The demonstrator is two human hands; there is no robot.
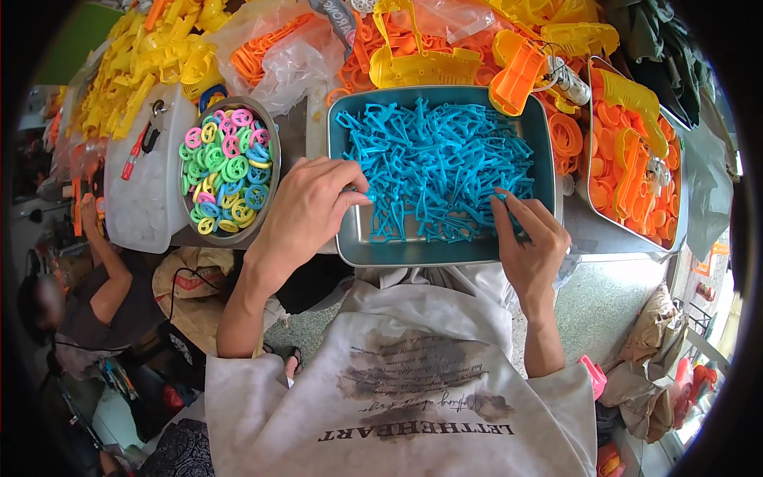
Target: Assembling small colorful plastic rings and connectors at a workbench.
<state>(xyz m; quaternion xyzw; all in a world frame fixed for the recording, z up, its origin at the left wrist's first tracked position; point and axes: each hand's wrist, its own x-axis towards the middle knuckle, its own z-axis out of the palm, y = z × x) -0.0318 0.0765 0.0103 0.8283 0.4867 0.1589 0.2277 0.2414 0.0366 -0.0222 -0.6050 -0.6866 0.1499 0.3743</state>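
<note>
Blue plastic pieces [437, 151] filled the metal tray [445, 254] — left hand [311, 200] pinching one, right hand [537, 238] unclear in grip. Left of the tray, the surface [296, 139] held a bowl [275, 151] of multicoloured wheels [236, 168] — above speckled floor [612, 298].

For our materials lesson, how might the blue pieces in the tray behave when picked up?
The blue pieces look light, being slender; probably stiff, as most look straight; and perhaps apt to snag, lying tangled in the tray.

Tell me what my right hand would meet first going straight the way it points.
Probably the heap of small blue plastic pieces in the rectangular metal tray, just ahead of your right hand, though depth is unclear.
</note>
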